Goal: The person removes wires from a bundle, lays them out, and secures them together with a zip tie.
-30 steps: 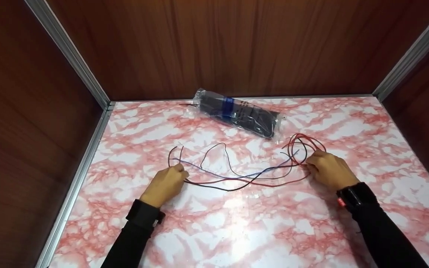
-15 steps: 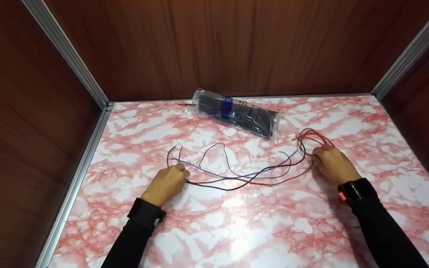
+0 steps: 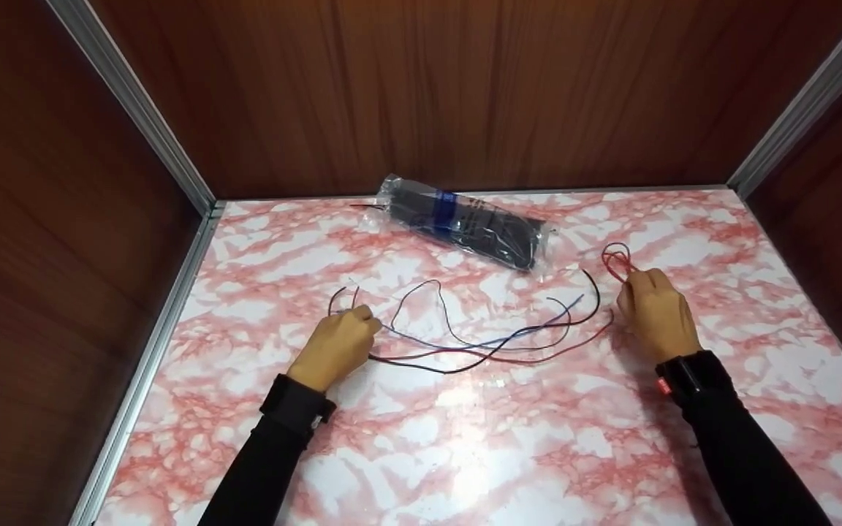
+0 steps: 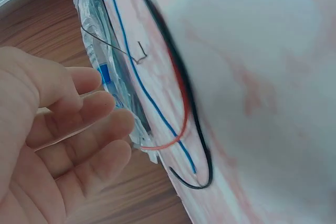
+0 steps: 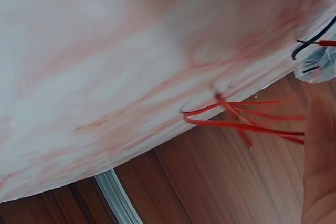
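My right hand (image 3: 658,314) holds a looped bundle of red wire (image 3: 617,259) just above the right side of the table; in the right wrist view the red loop (image 5: 239,125) sticks out beyond the fingers. My left hand (image 3: 335,347) hovers by the left ends of the loose wires. Its fingers (image 4: 113,150) are loosely bent in the left wrist view, with nothing between them. Stretched across the table between both hands lie a black wire (image 3: 446,372), a blue wire (image 3: 428,343), a single red wire (image 3: 538,362) and a thin dark wire (image 3: 441,292).
Behind the wires lies a clear plastic bag (image 3: 468,223) with a dark item and a blue band inside. The pink-and-white marbled table (image 3: 538,453) is bounded by brown wood-grain panels (image 3: 421,95) and metal edge rails (image 3: 147,117).
My right hand has moved away from me, drawing the red bundle clear of the black wire's end. My left hand has shifted slightly forward and to the right.
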### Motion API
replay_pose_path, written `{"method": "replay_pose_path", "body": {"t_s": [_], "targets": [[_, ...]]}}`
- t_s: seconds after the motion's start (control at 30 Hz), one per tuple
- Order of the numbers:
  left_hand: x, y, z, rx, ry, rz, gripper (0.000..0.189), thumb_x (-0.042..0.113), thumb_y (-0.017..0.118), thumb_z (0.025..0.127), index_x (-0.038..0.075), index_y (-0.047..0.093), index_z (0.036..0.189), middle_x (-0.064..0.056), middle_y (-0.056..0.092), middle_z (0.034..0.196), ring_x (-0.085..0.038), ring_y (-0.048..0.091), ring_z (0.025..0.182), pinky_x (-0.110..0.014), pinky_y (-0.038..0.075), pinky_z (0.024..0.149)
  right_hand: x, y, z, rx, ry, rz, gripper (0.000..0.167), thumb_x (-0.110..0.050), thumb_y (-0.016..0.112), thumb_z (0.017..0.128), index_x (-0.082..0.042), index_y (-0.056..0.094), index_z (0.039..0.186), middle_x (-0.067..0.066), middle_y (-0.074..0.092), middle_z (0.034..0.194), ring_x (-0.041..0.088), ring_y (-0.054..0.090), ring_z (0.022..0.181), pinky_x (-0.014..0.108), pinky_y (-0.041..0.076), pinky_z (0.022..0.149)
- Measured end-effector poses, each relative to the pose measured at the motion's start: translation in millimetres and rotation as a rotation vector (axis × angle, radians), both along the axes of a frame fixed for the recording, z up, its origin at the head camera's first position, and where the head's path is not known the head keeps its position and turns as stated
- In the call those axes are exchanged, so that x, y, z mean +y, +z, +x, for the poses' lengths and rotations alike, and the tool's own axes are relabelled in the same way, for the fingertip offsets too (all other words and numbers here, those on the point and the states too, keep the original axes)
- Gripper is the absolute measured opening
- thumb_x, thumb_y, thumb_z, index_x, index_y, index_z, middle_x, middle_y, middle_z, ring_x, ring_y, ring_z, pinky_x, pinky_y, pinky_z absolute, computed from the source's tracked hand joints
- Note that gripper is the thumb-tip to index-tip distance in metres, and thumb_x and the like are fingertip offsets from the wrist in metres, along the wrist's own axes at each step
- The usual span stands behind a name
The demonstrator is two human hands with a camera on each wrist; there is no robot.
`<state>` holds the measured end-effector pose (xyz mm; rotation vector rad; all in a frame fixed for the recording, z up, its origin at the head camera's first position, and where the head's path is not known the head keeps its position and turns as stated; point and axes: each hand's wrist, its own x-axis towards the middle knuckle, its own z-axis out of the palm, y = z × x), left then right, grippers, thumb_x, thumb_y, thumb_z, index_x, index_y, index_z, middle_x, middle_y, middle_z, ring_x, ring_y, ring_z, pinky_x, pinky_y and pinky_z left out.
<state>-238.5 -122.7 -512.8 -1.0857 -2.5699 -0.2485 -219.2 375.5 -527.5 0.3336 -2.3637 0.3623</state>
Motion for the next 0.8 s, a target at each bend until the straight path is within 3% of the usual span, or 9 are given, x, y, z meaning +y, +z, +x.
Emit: {"method": "replay_pose_path", "body": {"t_s": [0.27, 0.47, 0.67, 0.8], "targets": [[22.5, 8.2, -9.5, 0.042, -0.027, 0.023, 0.009, -0.002, 0.063, 0.078, 0.006, 0.067, 0.082, -0.006, 0.057, 0.078, -0.024, 0.062, 0.068, -0.037, 0.052, 0.052, -16.2, 6.2, -0.6, 0.022, 0.006, -0.057, 0.012, -0.004, 0.067, 0.089, -0.002, 0.056, 0.086, 0.013, 0.052, 0.082, 0.034, 0.057, 0.069, 0.048, 0.048, 0.056], [51.0, 20.7, -17.0, 0.091, -0.035, -0.008, 0.009, 0.001, 0.06, 0.081, 0.007, 0.067, 0.082, -0.006, 0.058, 0.078, -0.026, 0.062, 0.066, -0.039, 0.051, 0.051, -27.0, 2.6, -5.0, -0.004, 0.025, 0.024, 0.013, -0.014, 0.074, 0.086, -0.009, 0.063, 0.083, 0.007, 0.055, 0.076, 0.026, 0.056, 0.058, 0.045, 0.045, 0.048], [112.5, 44.5, -27.6, 0.016, -0.064, -0.087, 0.011, 0.007, 0.06, 0.087, 0.011, 0.07, 0.088, -0.004, 0.063, 0.081, -0.021, 0.061, 0.066, -0.035, 0.052, 0.053, -37.6, -1.0, -9.8, -0.079, 0.095, 0.079, 0.012, -0.021, 0.071, 0.088, -0.014, 0.066, 0.08, 0.001, 0.058, 0.071, 0.023, 0.057, 0.062, 0.043, 0.045, 0.05], [164.8, 49.8, -36.5, -0.031, -0.085, -0.139, 0.015, 0.01, 0.056, 0.091, 0.014, 0.07, 0.087, -0.002, 0.064, 0.079, -0.019, 0.061, 0.064, -0.033, 0.05, 0.052, -46.4, -3.8, -11.9, -0.113, 0.148, 0.079, 0.013, -0.021, 0.071, 0.089, -0.015, 0.066, 0.079, -0.001, 0.056, 0.066, 0.021, 0.057, 0.059, 0.042, 0.044, 0.05]]}}
